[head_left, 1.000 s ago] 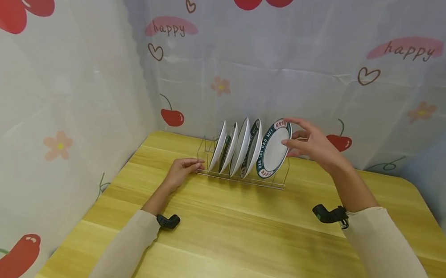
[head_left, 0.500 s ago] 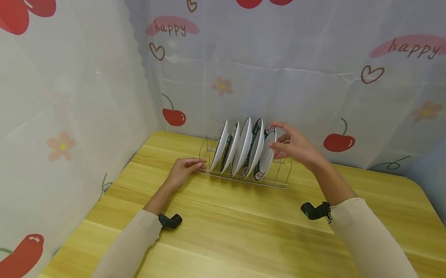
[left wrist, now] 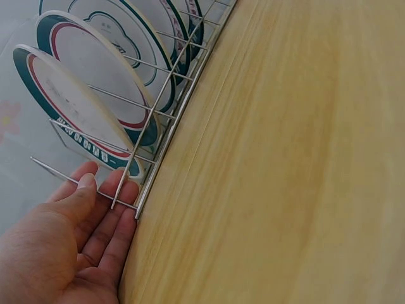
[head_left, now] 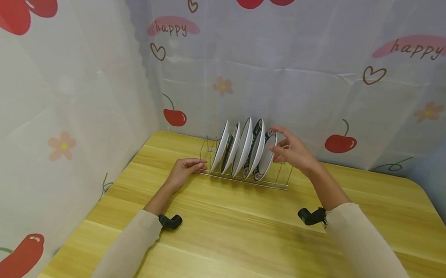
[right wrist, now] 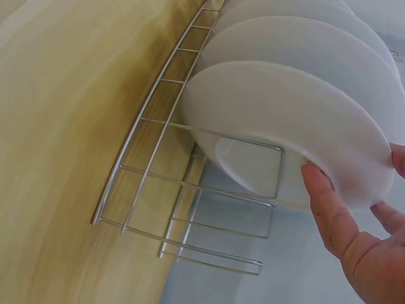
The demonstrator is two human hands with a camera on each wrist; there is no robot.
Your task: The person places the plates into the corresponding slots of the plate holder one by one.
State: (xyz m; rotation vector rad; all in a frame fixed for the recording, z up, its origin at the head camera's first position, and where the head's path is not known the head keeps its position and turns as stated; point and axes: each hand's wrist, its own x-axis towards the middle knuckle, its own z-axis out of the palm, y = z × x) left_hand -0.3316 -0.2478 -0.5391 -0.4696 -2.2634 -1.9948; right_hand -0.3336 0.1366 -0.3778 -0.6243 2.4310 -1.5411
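A wire dish rack [head_left: 243, 181] stands on the wooden table and holds several white plates with dark green patterned rims on edge. My right hand [head_left: 296, 155] grips the rightmost plate [head_left: 266, 156] at its upper right rim. That plate stands tilted between the rack's wires, beside another plate [head_left: 255, 149]. In the right wrist view the fingers [right wrist: 326, 202] touch the plate's pale underside and its edge. At the rack's left end, my left hand [head_left: 183, 171] pinches the end wire between thumb and fingers, close below the leftmost plate [left wrist: 73, 104].
The light wooden table [head_left: 237, 239] stretches out in front of the rack. A curtain [head_left: 292, 92] with cherry prints hangs close behind it, and another side of it stands at the left. Wires at the rack's right end [right wrist: 221, 253] stick up beside the plate.
My right hand has brought the rightmost plate leftward and down in the rack, close to its neighbour, and the plate has turned more edge-on. My left hand has stayed on the rack's end.
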